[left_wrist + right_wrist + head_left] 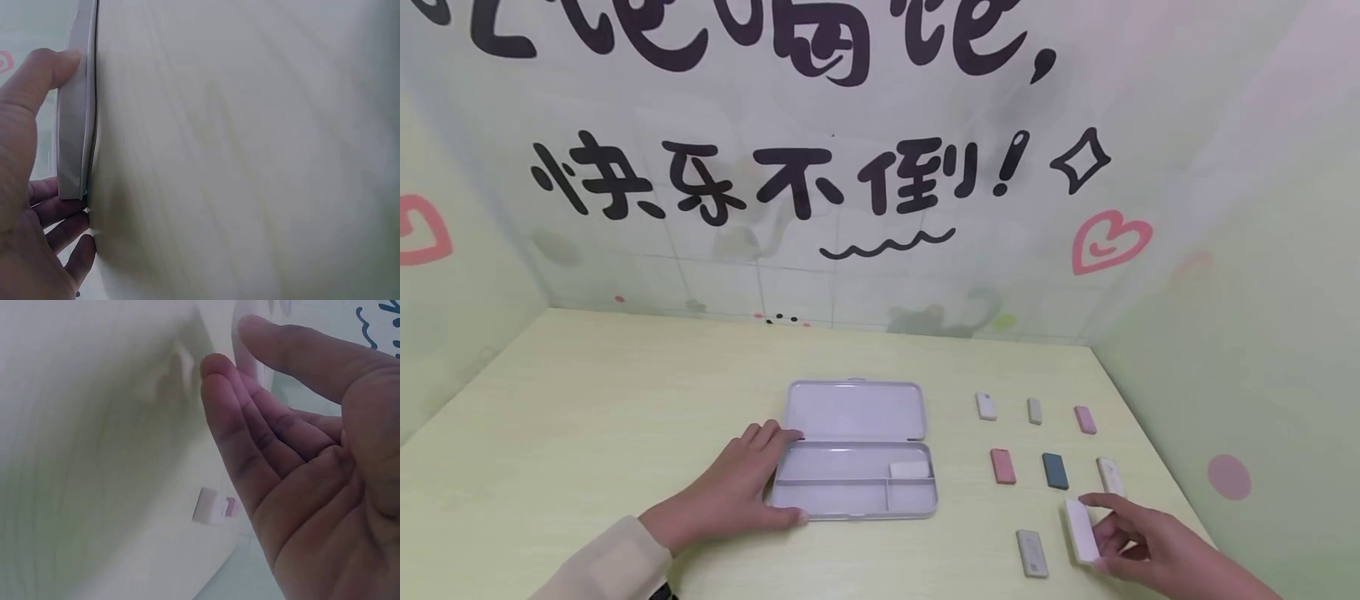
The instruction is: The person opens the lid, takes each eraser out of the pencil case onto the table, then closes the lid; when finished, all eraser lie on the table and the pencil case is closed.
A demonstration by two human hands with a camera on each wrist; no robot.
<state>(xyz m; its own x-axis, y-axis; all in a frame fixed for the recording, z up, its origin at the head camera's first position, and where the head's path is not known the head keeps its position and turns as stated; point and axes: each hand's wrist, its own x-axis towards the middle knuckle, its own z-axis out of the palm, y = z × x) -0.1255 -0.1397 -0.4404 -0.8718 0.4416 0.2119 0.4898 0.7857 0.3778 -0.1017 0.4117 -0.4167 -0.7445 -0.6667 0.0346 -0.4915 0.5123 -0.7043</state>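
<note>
A pale lavender pencil case (pixel 831 498) lies open on the table, its lid (pixel 856 410) folded back. My left hand (pixel 737 492) grips its left end, thumb at the front corner and fingers toward the hinge. The left wrist view shows the thumb on the case's side wall (pixel 74 131). One white eraser (pixel 908 469) sits at the right of the case's rear compartment. At the right, my right hand (pixel 1150 537) pinches another white eraser (pixel 1081 532), tilted on edge, between thumb and fingers. The fingers hide most of it in the right wrist view.
Right of the case, several eraser-like blocks lie in loose rows: white (pixel 986 406), grey (pixel 1034 411), pink (pixel 1085 419), red (pixel 1002 466), blue (pixel 1055 471), patterned white (pixel 1109 477) and grey (pixel 1032 553). Printed walls (pixel 1262 333) border the table's back and sides.
</note>
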